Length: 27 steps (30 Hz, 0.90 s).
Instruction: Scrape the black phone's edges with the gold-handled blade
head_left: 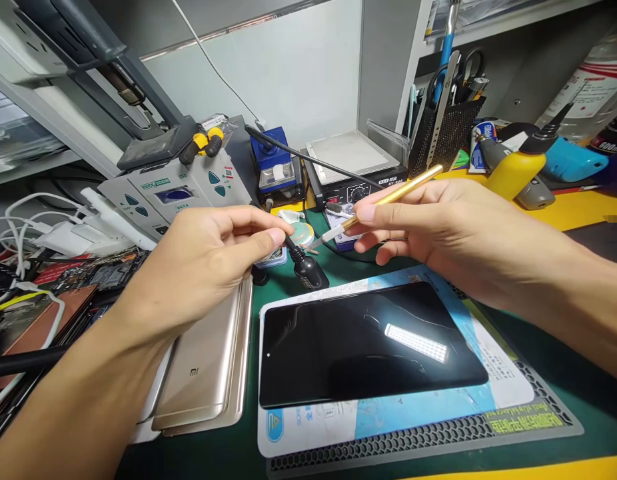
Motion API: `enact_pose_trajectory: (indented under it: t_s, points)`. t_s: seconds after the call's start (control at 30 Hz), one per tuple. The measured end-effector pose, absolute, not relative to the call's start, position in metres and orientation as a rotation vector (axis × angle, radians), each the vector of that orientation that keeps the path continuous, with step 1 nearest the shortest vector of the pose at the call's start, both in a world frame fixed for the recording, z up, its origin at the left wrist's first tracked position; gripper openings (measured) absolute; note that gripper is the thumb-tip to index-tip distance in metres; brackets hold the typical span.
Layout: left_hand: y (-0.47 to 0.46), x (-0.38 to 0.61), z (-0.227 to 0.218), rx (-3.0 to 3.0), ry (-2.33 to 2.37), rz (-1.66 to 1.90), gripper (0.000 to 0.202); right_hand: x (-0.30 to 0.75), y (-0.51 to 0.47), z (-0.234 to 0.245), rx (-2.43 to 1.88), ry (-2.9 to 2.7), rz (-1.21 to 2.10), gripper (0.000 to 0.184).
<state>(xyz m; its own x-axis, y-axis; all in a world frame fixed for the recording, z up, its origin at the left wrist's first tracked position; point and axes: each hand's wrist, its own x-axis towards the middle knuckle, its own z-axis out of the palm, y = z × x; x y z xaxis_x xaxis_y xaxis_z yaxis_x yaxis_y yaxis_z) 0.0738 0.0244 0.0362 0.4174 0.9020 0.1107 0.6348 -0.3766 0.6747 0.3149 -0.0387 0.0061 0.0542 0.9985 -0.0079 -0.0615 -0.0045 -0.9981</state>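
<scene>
In the head view, my left hand [233,247] pinches the thin neck of a black flexible-stemmed lamp-like head [311,270], which points down past the phone's top edge. My right hand [423,227] grips a slim gold-handled hobby knife [396,193] like a pen. Its pale collar and narrow tip angle left and down, close to the black head; whether they touch I cannot tell. Below both hands lies a phone [338,353], its dark glossy screen face up and reflecting a lamp. Under it is a blue and white pad [313,430].
Gold phone backs [198,373] lie stacked at left beside white cables [53,227]. Behind stand a hot-air station [173,190], a blue soldering unit [276,160] and a heating plate [356,160]. A yellow bottle [518,170] and a black mesh tool holder [443,133] stand at right.
</scene>
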Motion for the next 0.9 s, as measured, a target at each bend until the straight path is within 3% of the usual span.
enact_pose_trajectory:
  t_s: [0.9]
  points:
    - [0.013,0.082,0.042,2.238,1.219,0.706,0.009,0.314,-0.037,0.006,-1.188,-1.138,1.202,0.012]
